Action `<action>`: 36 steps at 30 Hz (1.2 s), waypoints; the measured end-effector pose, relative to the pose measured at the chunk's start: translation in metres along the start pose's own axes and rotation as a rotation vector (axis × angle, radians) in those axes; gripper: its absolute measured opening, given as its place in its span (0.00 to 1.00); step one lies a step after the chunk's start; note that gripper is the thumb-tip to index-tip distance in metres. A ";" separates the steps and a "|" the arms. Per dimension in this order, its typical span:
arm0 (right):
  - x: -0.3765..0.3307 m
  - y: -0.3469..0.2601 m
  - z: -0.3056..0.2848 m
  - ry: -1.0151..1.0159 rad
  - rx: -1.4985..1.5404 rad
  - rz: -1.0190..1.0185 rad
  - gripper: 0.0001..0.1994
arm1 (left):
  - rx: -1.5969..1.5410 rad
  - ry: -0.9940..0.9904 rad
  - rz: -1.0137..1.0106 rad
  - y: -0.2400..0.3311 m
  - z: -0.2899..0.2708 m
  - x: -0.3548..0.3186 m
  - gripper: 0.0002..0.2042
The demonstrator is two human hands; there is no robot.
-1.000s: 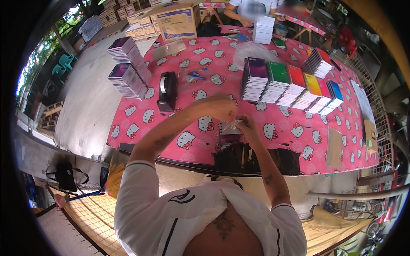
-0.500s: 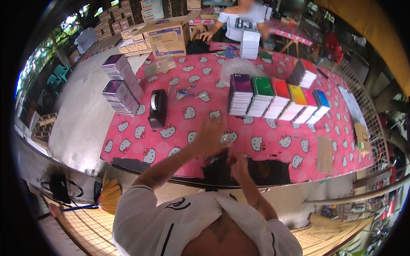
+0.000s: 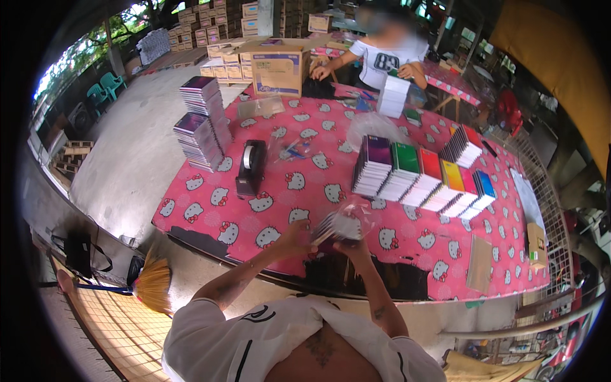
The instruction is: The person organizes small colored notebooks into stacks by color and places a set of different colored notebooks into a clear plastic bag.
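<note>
Near the front edge of the table, a small stack of notebooks (image 3: pixel 332 224) sits in a clear plastic bag (image 3: pixel 360 215) between my hands. My left hand (image 3: pixel 291 239) is closed on the stack's left side. At its lower right, my right hand (image 3: pixel 352 248) grips the same stack, its fingers partly hidden by plastic. Just beyond stands a row of coloured notebook piles: purple (image 3: pixel 375 159), green (image 3: pixel 403 167), red (image 3: pixel 428 175), yellow (image 3: pixel 448 184), pink (image 3: pixel 466 188) and blue (image 3: pixel 482 190). A black tape dispenser (image 3: pixel 250 170) stands left of my hands.
Tall stacks of wrapped notebooks (image 3: pixel 202 137) stand at the left edge of the pink patterned table (image 3: pixel 210 207). Loose clear plastic (image 3: pixel 375 130) lies mid-table. Across it, a person (image 3: pixel 382 57) handles a white pile (image 3: pixel 393 97) beside a cardboard box (image 3: pixel 277 71). Another notebook pile (image 3: pixel 463 146) stands at right.
My hands, blurred before around clear plastic, now hold a bagged notebook stack between them. My view has shifted. The person opposite has brought one hand to the white pile.
</note>
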State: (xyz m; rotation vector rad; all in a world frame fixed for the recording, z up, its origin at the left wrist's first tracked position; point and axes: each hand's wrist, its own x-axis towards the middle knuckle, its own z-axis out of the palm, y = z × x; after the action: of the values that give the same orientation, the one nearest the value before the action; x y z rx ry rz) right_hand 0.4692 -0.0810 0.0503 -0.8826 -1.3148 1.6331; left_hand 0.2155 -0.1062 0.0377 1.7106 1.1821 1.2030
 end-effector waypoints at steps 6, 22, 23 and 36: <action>0.016 -0.029 0.003 -0.068 -0.084 -0.045 0.21 | 0.270 -0.029 0.229 0.071 -0.001 0.040 0.16; 0.006 -0.095 0.070 0.041 -1.392 -0.370 0.12 | -0.272 0.510 -0.435 -0.099 -0.218 0.085 0.12; 0.004 -0.093 0.067 0.023 -1.395 -0.305 0.12 | -0.232 0.607 -0.349 -0.095 -0.189 0.088 0.10; -0.007 -0.094 0.082 0.188 -1.394 -0.404 0.15 | 0.109 -0.086 0.175 0.024 -0.134 0.067 0.08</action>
State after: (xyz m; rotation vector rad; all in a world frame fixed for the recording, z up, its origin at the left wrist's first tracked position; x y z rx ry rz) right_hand 0.4147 -0.1107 0.1587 -1.3274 -2.2662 0.1171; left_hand 0.1046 -0.0433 0.1197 1.9607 1.0818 1.1726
